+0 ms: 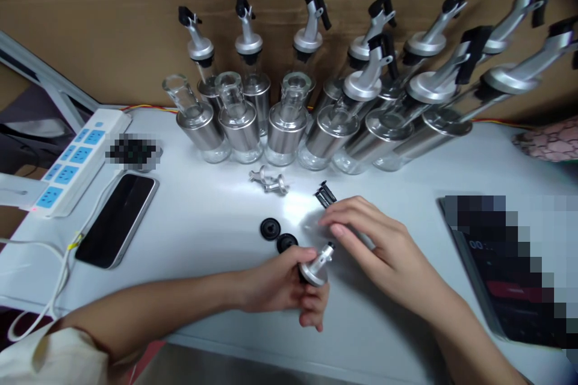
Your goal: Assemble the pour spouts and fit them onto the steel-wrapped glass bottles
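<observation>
My left hand point(289, 283) is closed around a silver pourer spout point(318, 264), which points up and to the right with a black tip. My right hand point(377, 246) hovers just right of it, fingers bent and slightly apart, with nothing visible between them. Beyond its fingertips lie a few small black levers point(324, 194). Two round black stoppers point(270, 229) rest beside my left hand, the nearer one partly covered by it. Farther back are loose silver spout pieces point(268, 180) on the table point(217, 222).
Glass bottles with steel sleeves stand in rows at the back; three front ones, including a left bottle point(195, 123), have open necks, and the others carry pourers. A power strip point(76, 159) and phone point(118, 219) lie left, with cables. A dark tablet-like device point(487, 277) lies right.
</observation>
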Demonstrator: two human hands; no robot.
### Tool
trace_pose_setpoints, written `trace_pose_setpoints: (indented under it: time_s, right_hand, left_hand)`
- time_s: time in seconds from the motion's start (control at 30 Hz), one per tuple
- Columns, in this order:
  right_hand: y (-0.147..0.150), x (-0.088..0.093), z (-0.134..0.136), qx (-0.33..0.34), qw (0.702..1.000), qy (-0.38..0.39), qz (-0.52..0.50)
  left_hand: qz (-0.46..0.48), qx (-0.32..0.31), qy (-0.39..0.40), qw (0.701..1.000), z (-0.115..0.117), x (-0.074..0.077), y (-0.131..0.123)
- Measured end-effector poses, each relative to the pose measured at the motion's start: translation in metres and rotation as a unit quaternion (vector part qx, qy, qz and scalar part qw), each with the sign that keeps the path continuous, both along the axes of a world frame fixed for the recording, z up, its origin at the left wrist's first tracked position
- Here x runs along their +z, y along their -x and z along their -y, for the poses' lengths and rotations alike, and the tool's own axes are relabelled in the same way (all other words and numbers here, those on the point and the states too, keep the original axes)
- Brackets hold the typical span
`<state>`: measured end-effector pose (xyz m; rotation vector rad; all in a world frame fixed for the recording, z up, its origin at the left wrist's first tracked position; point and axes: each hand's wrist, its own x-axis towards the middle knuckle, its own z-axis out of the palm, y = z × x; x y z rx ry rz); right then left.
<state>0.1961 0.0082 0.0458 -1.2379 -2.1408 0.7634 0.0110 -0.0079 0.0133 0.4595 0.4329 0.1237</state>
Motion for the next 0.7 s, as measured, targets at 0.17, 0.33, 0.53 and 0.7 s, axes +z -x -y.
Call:
trace_pose_setpoints:
  time_s: [0.17, 0.33, 0.53, 0.7]
  right_hand:
    - [0.0046, 0.0065, 0.0036, 0.073, 0.99, 0.089, -0.083]
    - [0.0036, 0.0058, 0.0053, 0.084, 0.986, 0.107, -0.096]
    - [0.0063, 0.0076, 0.0064, 0.076, 0.996, 0.046, -0.023]
    - [0.0054, 0.0074, 0.0067, 0.077, 0.996, 0.036, -0.035]
  left_hand:
    - [0.037, 0.0, -0.018, 0.999, -0.002, 0.0037, 0.0014]
    - [0.03, -0.001, -0.02, 0.999, -0.0032, 0.0052, 0.0021]
    - [0.022, -0.026, -0.03, 0.999, -0.0016, 0.0022, -0.0001]
    - [0.013, -0.027, -0.071, 0.997, -0.0007, 0.007, -0.0023]
